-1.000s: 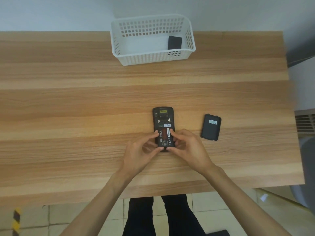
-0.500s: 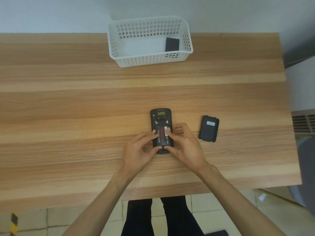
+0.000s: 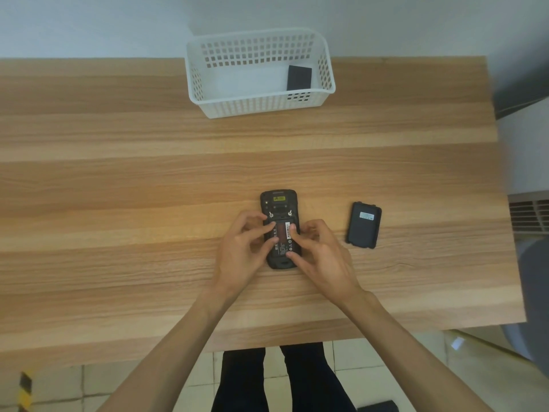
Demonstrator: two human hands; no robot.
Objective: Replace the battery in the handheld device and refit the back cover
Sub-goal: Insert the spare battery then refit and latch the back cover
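Note:
A black handheld device [image 3: 278,203] lies face down in the middle of the wooden table [image 3: 118,188], its back open. A battery [image 3: 282,234] with a red and white label sits in its bay. My left hand [image 3: 242,251] rests on the device's left side with fingertips on the battery. My right hand [image 3: 319,254] is on the right side, its fingertips pressing on the battery too. The black back cover [image 3: 364,226] lies flat on the table to the right of the device, apart from my hands.
A white perforated basket [image 3: 237,105] stands at the table's far edge and holds a dark flat block [image 3: 299,78] at its right end. The table's right edge runs beside a grey unit [image 3: 528,212]. My legs show below the near edge.
My fingers have shifted up along the battery, from its lower end toward its middle and top. The device and the cover have stayed in place on the table.

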